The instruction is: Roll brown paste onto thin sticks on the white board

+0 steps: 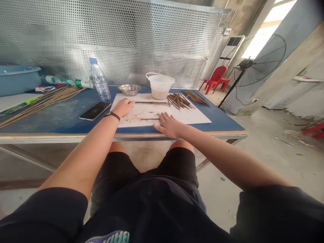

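Note:
On a white board (182, 116), several thin dark sticks (152, 102) lie side by side. My left hand (123, 107), with a dark band at the wrist, has its fingers drawn together at the left ends of these sticks; its fingertips are partly hidden. Nearer to me, my right hand (170, 124) lies flat with the fingers stretched out, over the right end of a single brown stick (149, 118). Brown crumbs and smears mark the board between the hands. A loose pile of short brown sticks (179, 101) sits beyond my right hand.
Behind the hands stand a metal bowl (129, 89) and a white plastic bucket (160, 86). To the left are a phone (95, 111), a water bottle (100, 80), long thin sticks (45, 103) and a blue basin (19, 80). A perforated metal screen (121, 40) rises behind the blue table (63, 118).

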A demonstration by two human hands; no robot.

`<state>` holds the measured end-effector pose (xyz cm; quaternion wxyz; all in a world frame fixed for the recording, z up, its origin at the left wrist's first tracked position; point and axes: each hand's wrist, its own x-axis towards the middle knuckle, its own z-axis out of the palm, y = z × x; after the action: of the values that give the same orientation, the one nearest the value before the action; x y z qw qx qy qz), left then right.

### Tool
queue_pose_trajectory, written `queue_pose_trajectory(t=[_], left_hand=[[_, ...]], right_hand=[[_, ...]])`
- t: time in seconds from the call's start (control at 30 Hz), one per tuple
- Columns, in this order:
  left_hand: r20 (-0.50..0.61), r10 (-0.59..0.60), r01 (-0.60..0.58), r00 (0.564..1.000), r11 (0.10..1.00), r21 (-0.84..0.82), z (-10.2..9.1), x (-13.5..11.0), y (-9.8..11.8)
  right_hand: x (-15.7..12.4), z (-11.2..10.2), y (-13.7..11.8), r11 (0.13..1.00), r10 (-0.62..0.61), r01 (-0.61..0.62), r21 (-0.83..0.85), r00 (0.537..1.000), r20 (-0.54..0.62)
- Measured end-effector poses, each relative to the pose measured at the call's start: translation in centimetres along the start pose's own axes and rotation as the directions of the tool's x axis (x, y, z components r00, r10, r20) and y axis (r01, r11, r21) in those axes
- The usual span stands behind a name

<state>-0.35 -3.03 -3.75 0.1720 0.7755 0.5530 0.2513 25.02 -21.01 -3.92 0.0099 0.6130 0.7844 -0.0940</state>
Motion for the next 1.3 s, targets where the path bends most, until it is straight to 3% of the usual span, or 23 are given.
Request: queue_pose_trajectory(t=[0.17,0.27,0.57,0.67,0.8,1.0,1.1,1.3], left_hand=[[0.007,-0.013,0.013,1.0,1.0,-0.009,0.1,-0.1,-0.1],[0.029,-0.043,0.044,0.999,0.998,-0.036,0.0,-0.2,0.0],[0.002,-0.007,0.007,1.0,1.0,-0.003,-0.1,0.1,0.1],[-0.005,0.012,-0.012,1.0,1.0,0.014,0.0,0.1,0.0],[-0.019,0.002,-0.001,1.0,1.0,0.02,0.0,-0.1,0.2],[0.013,-0.032,0.032,0.999,0.999,-0.017,-0.3,-0.4,0.4],[0.015,-0.03,0.03,0.999,0.999,-0.022,-0.3,-0.5,0.4],[0.014,-0.034,0.034,0.999,0.999,-0.022,-0.1,-0.3,0.4]], right_hand=[[4.5,-0.8,1.5,0.997,0.076,-0.076,-0.013,0.997,-0.012],[5.5,-1.3,2.0,0.998,0.06,-0.06,0.013,0.998,0.004],[-0.5,-0.4,0.6,0.999,-0.011,0.012,0.033,1.0,-0.014],[-0.9,0.2,-0.5,0.996,-0.056,0.058,0.074,0.998,-0.038],[1.8,0.1,-0.6,0.999,-0.001,0.002,0.035,1.0,-0.03],[5.7,-1.2,1.1,0.999,0.047,-0.047,0.0,0.999,-0.016],[4.2,-0.9,1.3,1.0,0.012,-0.012,-0.004,0.999,-0.032],[-1.9,0.0,0.7,0.992,-0.12,0.12,0.042,0.993,-0.007]])
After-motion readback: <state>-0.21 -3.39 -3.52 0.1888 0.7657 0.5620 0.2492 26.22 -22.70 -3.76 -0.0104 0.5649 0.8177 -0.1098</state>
